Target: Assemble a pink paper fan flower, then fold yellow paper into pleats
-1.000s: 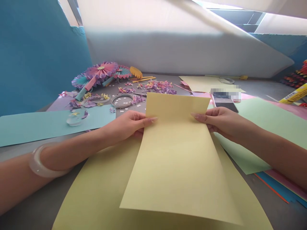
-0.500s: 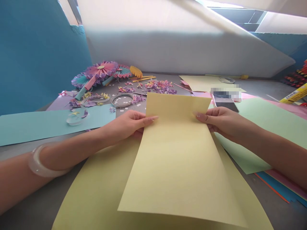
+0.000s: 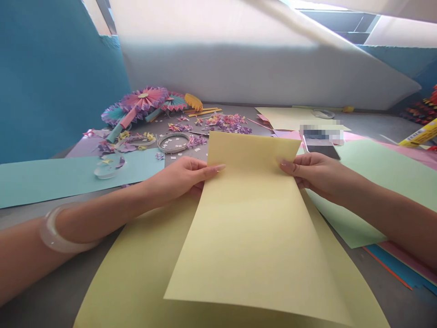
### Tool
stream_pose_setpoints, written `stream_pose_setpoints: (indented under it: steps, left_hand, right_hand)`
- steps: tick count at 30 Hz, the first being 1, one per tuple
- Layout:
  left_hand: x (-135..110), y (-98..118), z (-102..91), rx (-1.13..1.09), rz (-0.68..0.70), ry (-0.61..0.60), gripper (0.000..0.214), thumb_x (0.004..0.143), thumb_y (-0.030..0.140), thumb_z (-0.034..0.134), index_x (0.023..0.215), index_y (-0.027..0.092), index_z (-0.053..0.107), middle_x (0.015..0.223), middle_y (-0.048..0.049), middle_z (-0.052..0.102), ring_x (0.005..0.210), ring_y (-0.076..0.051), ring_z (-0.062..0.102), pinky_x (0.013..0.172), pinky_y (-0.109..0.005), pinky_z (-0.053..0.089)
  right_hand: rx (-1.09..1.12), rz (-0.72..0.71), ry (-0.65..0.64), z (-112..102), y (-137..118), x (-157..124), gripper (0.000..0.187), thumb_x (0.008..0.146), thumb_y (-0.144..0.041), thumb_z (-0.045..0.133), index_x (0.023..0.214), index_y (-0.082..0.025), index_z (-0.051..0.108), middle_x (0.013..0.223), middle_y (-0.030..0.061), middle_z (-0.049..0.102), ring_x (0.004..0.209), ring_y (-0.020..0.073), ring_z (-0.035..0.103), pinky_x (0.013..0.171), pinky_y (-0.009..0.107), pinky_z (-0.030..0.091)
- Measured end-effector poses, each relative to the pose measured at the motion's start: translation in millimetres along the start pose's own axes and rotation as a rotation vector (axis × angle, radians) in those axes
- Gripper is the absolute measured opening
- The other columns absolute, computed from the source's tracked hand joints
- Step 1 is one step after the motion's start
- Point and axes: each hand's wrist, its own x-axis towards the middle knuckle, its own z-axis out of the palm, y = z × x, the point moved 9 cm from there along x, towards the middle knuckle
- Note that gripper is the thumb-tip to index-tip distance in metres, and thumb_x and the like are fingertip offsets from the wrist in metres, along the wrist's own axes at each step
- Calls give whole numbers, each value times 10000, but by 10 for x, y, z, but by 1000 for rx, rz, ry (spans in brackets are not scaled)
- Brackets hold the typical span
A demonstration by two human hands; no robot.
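A long sheet of yellow paper [image 3: 252,237] is held up by its two side edges, bending near the top and spreading toward me. My left hand [image 3: 191,175] pinches its left edge, thumb in front and fingers behind. On the opposite edge, my right hand [image 3: 312,171] grips the same way. Another yellow sheet [image 3: 136,264] lies under it on the grey table [image 3: 37,298], curving out on both sides. The fingers behind the paper are mostly hidden.
Folded paper fans [image 3: 145,98] lie at the back left. Purple and pink scraps [image 3: 225,122], a grey ring [image 3: 174,142] and a blue sheet [image 3: 51,175] are nearby. On the right are a phone [image 3: 321,148], a green sheet [image 3: 382,182] and a yellow tube [image 3: 419,133].
The near lower-left corner of the held sheet has shifted slightly to the left and up. Both hands keep their grip in nearly the same place.
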Motion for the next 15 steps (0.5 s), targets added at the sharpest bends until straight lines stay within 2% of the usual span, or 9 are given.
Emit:
stream_pose_setpoints:
  steps: [6,10,15]
  left_hand:
    - [3,2,-5,9,23,-12,310,870,405,672,650,195,732,500,57,553,408,-31,483,395,-106,370]
    - [9,6,-5,19,30,-13,299,874,422,663,692,196,734,554,44,603,457,-51,545,436,-117,434]
    - [2,79,-53,49,103,41,395,880,424,652,566,186,631,539,50,581,451,-42,515,428,-103,412]
  right_hand:
    - [-10,-2,2,-3,-1,3,245,732,-489,772,774,-249,770,742,11,730,731,153,677,644,238,537]
    - [21,38,27,0,-20,-18,278,716,-502,781,757,-228,755,799,31,728,756,167,675,686,265,552]
    - [206,40,-32,74,-99,-42,329,679,-536,778,573,-249,658,584,1,618,581,136,583,562,255,512]
